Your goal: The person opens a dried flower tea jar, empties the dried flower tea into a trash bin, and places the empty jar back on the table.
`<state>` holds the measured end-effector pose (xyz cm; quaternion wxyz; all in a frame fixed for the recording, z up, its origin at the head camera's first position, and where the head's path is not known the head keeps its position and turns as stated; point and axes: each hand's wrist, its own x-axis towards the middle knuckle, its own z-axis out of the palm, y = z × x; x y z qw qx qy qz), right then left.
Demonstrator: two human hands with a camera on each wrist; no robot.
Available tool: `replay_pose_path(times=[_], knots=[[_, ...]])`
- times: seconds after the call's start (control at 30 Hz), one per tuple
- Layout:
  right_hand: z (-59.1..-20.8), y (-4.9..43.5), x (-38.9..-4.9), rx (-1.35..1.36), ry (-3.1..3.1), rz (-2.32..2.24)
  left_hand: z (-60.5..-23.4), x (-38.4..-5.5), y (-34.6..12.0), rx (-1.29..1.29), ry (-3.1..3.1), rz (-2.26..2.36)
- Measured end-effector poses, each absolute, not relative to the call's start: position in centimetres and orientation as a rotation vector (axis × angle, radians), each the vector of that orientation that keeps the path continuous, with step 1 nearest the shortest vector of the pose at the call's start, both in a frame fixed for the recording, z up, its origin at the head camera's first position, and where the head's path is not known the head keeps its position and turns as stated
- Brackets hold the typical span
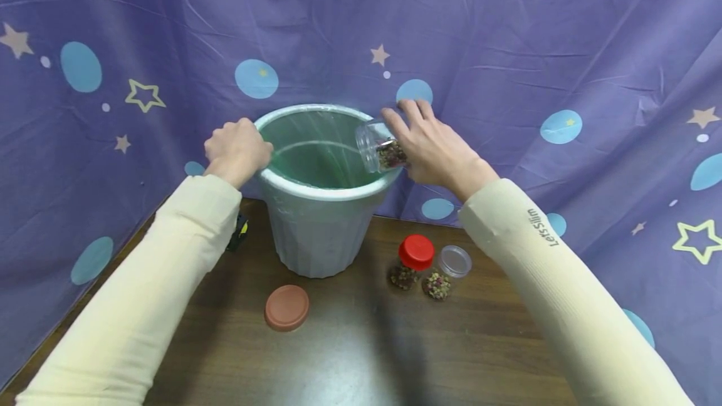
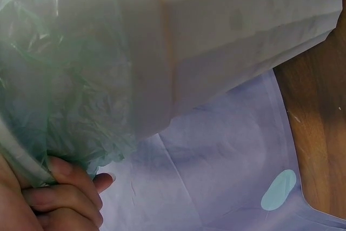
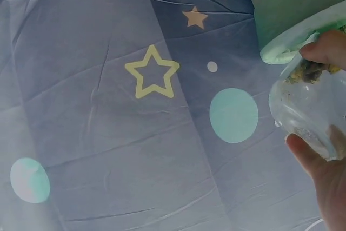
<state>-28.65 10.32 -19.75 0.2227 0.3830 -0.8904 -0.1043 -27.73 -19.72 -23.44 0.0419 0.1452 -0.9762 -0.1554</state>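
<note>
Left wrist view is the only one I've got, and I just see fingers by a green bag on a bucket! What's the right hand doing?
Observer: The right hand is holding a clear jar tipped sideways at the rim of the bucket.
Operator: Ooh! Is it empty?
Observer: No, small dried bits show inside it.
Operator: Is there anything red anywhere?
Observer: Yes, a red-lidded jar is on the table, to the right of the bucket.

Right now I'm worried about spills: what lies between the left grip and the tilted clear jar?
In the head view, the open mouth of the trash bin, lined with a green bag, lies between the left grip and the clear jar.
</note>
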Motion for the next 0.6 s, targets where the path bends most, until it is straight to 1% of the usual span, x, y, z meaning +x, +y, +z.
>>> replay_pose_path(times=[0.3, 0.6], knots=[[-19.54, 10.48, -28.95, 1.07, -2.339, -0.307, -23.6, -27.62, -19.95, 0.45, -2.984, -0.495], [-19.52, 10.42, -28.83, 0.948, -2.53, -0.217, -23.54, -27.65, -19.82, 0.439, -2.971, -0.515]])
